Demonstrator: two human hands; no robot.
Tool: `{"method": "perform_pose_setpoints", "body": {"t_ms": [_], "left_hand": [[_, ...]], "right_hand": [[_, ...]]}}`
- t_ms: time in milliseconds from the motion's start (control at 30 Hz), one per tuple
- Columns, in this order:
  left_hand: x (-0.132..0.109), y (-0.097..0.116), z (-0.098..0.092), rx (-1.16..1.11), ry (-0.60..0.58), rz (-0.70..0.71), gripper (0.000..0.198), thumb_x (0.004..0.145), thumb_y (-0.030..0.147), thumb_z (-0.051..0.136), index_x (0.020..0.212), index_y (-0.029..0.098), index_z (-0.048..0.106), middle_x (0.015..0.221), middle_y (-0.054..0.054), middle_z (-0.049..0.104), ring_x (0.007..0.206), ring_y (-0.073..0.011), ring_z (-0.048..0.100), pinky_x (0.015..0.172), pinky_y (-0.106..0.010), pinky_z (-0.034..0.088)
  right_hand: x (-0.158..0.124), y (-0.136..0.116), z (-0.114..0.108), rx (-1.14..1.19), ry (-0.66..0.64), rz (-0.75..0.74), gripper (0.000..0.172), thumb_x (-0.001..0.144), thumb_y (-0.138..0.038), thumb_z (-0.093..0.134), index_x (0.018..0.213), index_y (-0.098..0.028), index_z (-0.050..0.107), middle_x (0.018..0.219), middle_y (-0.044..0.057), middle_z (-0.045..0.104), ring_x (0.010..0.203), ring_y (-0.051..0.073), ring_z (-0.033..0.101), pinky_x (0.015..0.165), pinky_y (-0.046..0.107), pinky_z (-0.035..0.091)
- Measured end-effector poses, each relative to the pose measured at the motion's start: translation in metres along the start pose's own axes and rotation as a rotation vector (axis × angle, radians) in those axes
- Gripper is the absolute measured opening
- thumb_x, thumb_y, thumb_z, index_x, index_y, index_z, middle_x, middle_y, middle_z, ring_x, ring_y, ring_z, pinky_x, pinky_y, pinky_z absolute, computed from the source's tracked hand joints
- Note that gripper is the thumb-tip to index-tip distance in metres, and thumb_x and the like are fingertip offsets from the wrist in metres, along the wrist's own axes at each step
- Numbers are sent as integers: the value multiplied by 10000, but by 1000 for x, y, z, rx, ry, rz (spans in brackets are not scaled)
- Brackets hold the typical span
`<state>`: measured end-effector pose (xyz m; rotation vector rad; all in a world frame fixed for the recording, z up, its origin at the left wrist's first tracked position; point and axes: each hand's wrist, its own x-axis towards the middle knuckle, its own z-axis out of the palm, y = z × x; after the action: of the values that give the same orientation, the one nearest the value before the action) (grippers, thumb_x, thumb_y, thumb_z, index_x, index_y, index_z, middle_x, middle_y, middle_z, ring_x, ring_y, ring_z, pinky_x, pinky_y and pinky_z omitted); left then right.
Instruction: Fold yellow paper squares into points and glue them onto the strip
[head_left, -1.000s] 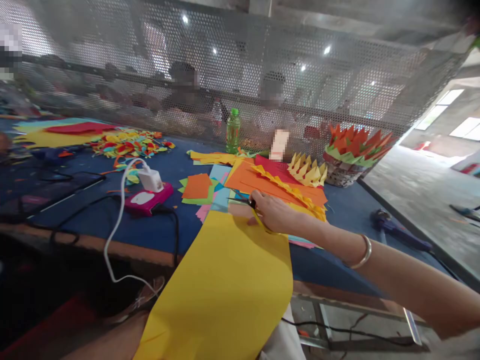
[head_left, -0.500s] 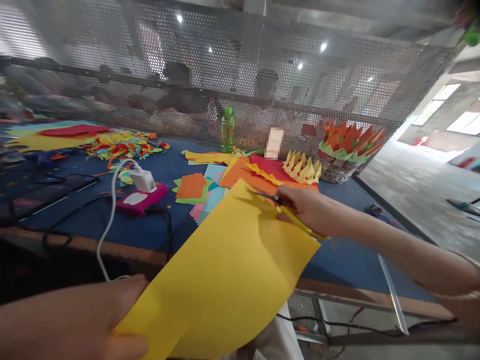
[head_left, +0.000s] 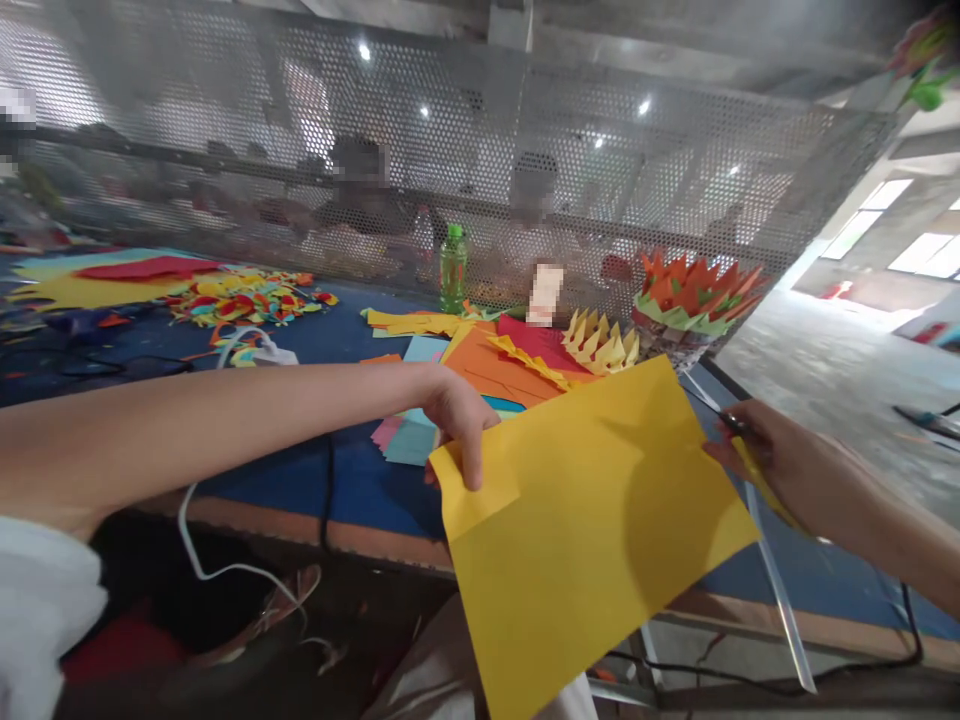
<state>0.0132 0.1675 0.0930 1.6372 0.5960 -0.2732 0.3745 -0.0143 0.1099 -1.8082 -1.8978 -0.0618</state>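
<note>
A large yellow paper sheet (head_left: 592,520) hangs tilted over the table's front edge, with a small folded flap at its upper left corner. My left hand (head_left: 463,425) pinches that corner, thumb on the front. At the sheet's right edge, my right hand (head_left: 765,450) is closed around scissors (head_left: 754,470) with yellow handles, their blades pointing up and left beside the paper. Behind the sheet lie orange paper (head_left: 499,370), a red sheet and blue sheets (head_left: 412,430).
A green bottle (head_left: 453,270) stands near the perforated metal screen (head_left: 600,150). Paper scraps (head_left: 244,298) are piled at the left. Spiky yellow paper (head_left: 600,345) and a pot of orange paper spikes (head_left: 694,295) stand at the back right. A white cable (head_left: 187,540) hangs down in front.
My left hand has moved up and right with the sheet's corner, and the sheet has swung rightward. My right hand has shifted right with the scissors.
</note>
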Motion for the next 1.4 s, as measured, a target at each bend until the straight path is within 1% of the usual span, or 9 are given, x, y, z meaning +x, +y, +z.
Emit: {"method": "perform_pose_setpoints", "body": {"t_ms": [133,267,400,533,767,900,1033,1133,1400], "left_hand": [[21,-1,-7,44,-321,-276,203,950,297,693,1091,153,666,1014,-44,698,828,-159,688,693,-309,608],[26,-11,-9,-37,-354,-345,242,954,314,686,1141,164,652,1055,-53,687,856,-170,684,696,-318,608],[26,-22,-12,-174,-209,-358,276,954,336,683,1174,175,642,1086,-62,681,898,-188,684,715,-339,612],[27,-25,-12,-293,-44,-339,288,956,361,679,1178,183,641,1092,-67,683,916,-199,684,723,-355,616],[10,-19,-8,-301,-99,-282,203,941,269,703,1111,163,671,1043,-50,707,862,-170,701,711,-318,616],[-29,-24,22,-366,32,-124,370,725,186,885,1062,187,734,954,-62,767,867,-226,738,725,-339,624],[-65,-36,80,-507,251,82,441,847,420,771,1239,235,689,1238,-51,733,1213,-248,657,990,-328,556],[-71,-42,113,-625,358,80,478,887,459,714,1305,236,651,1322,-78,693,1251,-288,636,985,-399,574],[-32,-38,96,-562,678,-57,264,897,270,725,1119,131,693,957,-61,748,824,-178,719,685,-286,589]], "right_hand": [[-18,-43,19,-44,4,-45,223,960,-421,563,1093,-242,553,794,25,660,578,148,561,531,262,404],[-25,-98,51,144,-309,-433,161,885,-180,532,1029,-251,525,1087,46,703,924,165,671,771,248,522],[-17,-127,77,119,-538,-744,330,696,-24,500,967,-212,521,1013,71,679,945,214,595,778,309,488],[-10,-131,89,57,-573,-784,295,714,-31,513,947,-211,519,975,56,659,868,201,521,708,300,426],[-14,-123,100,133,-553,-757,187,814,-92,527,950,-219,506,906,39,595,871,194,471,713,292,392],[-16,-121,104,154,-558,-744,247,761,-85,551,960,-224,502,921,36,593,891,200,464,736,299,398],[-16,-119,103,188,-545,-751,283,735,-75,549,969,-224,492,985,48,611,931,206,475,756,302,410],[-17,-118,101,194,-547,-760,275,738,-71,538,960,-225,485,981,54,608,934,209,471,763,303,416],[-17,-123,99,133,-525,-783,283,735,-74,535,981,-214,529,949,64,612,917,211,471,773,302,430]]}}
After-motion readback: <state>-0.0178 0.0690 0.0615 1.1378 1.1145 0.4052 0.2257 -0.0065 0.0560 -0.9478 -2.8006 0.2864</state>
